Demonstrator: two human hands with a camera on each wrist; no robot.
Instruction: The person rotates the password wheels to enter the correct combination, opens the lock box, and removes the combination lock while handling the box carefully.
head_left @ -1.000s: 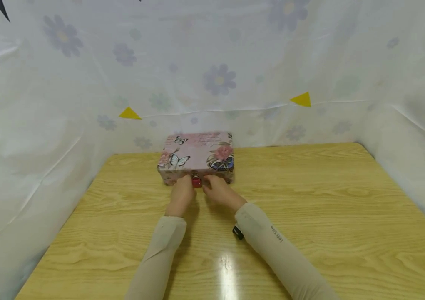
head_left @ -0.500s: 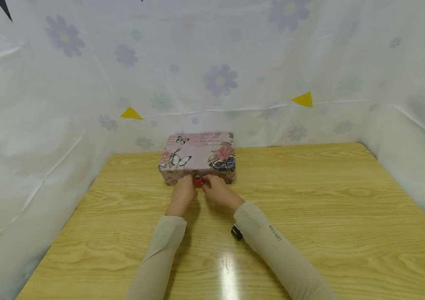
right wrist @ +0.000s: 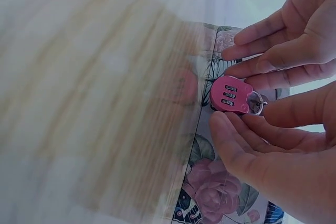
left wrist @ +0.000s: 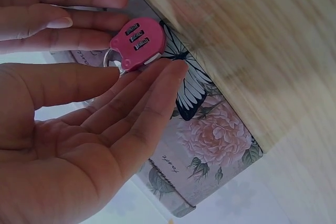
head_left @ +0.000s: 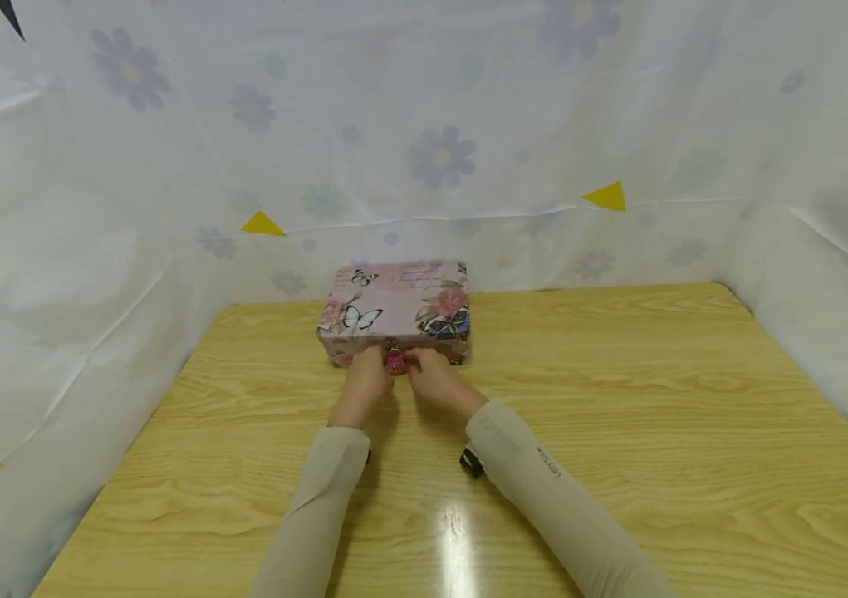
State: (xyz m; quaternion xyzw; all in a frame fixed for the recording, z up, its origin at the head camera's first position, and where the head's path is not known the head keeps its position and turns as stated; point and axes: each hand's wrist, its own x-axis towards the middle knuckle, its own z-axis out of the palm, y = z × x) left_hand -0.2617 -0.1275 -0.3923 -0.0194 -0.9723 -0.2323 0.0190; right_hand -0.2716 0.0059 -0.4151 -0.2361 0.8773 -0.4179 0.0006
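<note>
A pink combination padlock [head_left: 395, 362] with three number dials hangs by its metal shackle from the front of a floral, butterfly-printed box [head_left: 409, 303], whose lid is down. My left hand [head_left: 364, 382] is on one side of it, fingers extended, with fingertips right at the lock's edge in the left wrist view. On the other side is my right hand [head_left: 438, 382]; its fingers reach behind and beside the lock, and its thumb lies near the shackle. The dial face of the padlock [right wrist: 230, 95] shows between both hands in the right wrist view.
The box stands toward the back of a wood-grain table [head_left: 618, 399], near a white flower-printed curtain [head_left: 438, 100] that also runs along both sides. Yellow triangles [head_left: 606, 197] mark the curtain. A black strap [head_left: 472, 462] shows at the right sleeve.
The padlock has tilted so that its pink face turns more upward toward the head camera. Both hands stay beside it with only slight movement; the box keeps its place.
</note>
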